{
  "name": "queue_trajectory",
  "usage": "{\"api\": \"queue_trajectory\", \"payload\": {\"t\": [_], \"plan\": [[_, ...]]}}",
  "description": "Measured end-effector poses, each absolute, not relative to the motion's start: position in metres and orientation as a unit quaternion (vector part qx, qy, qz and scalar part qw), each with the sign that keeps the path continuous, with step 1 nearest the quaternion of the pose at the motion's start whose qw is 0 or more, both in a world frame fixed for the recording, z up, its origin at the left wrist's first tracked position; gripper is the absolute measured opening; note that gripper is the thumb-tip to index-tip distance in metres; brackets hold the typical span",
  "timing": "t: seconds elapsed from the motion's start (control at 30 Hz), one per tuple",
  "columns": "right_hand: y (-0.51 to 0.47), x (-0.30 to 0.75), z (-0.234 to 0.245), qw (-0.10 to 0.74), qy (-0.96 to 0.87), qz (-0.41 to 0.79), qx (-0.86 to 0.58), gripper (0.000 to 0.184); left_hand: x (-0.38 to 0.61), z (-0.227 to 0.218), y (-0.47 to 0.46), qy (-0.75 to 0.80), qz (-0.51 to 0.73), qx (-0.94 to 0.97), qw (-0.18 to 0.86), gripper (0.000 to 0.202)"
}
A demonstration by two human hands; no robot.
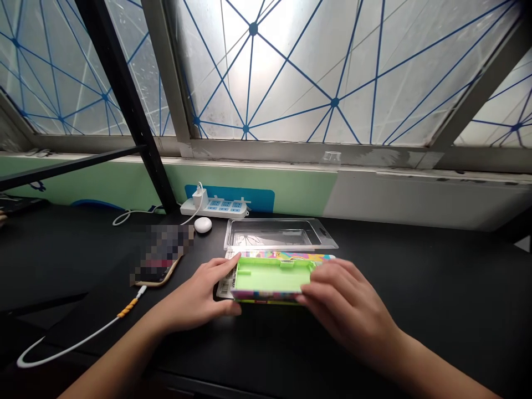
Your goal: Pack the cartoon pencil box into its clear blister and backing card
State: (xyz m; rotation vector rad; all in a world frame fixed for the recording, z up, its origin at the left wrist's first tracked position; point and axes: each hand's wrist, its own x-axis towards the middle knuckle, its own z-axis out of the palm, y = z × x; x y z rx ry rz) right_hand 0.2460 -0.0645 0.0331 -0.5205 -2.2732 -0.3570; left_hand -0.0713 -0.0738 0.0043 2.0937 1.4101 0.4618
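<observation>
A shallow light-green pencil case (272, 277) lies open on the black desk, its inside facing up and its outer side printed in many colours. My left hand (199, 296) holds its left end, index finger at the back corner and thumb at the front. At the right end, my right hand (351, 299) has its fingers curled onto the case, hiding that end. A printed backing card (225, 285) with a barcode sticks out beneath the case on the left. Just behind is a clear plastic blister shell (274, 235).
Left of my hands lies a phone (164, 260) with a white charging cable (89, 335) attached. A round white case (203, 225) and a white power strip (216, 208) with a plugged-in charger stand toward the wall. A black metal frame post (137, 116) rises at left.
</observation>
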Motion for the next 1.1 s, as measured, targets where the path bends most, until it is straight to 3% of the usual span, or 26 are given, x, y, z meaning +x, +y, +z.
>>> {"api": "queue_trajectory", "payload": {"t": [0.07,0.2,0.4,0.47,0.63,0.73,0.9,1.0,1.1], "plan": [[-0.079,0.257,0.038,0.345,-0.918,-0.091,-0.171,0.004,-0.078,0.008,-0.074,0.498,0.163,0.795,0.307,0.091],[-0.088,0.292,0.029,0.243,-0.954,0.011,-0.174,0.042,-0.080,0.014,-0.075,0.494,0.162,0.787,0.333,0.088],[-0.065,0.357,-0.018,0.174,-0.914,0.064,-0.361,0.097,-0.068,0.013,-0.075,0.551,0.126,0.757,0.328,0.093],[-0.060,0.367,-0.030,0.167,-0.887,0.125,-0.413,0.095,-0.067,0.012,-0.074,0.553,0.125,0.754,0.332,0.089],[-0.056,0.360,-0.030,0.217,-0.824,0.242,-0.464,0.056,-0.071,0.011,-0.074,0.536,0.153,0.754,0.347,0.077],[-0.054,0.353,-0.025,0.263,-0.793,0.266,-0.482,0.046,-0.073,0.013,-0.075,0.541,0.162,0.741,0.363,0.083],[-0.051,0.351,-0.029,0.264,-0.760,0.251,-0.538,0.060,-0.074,0.003,-0.075,0.520,0.214,0.755,0.337,0.088],[-0.048,0.351,-0.036,0.232,-0.775,0.205,-0.550,0.078,-0.069,-0.007,-0.074,0.504,0.226,0.781,0.291,0.101],[-0.047,0.351,-0.041,0.232,-0.794,0.170,-0.535,0.082,-0.062,-0.013,-0.076,0.522,0.215,0.793,0.228,0.110]]}}
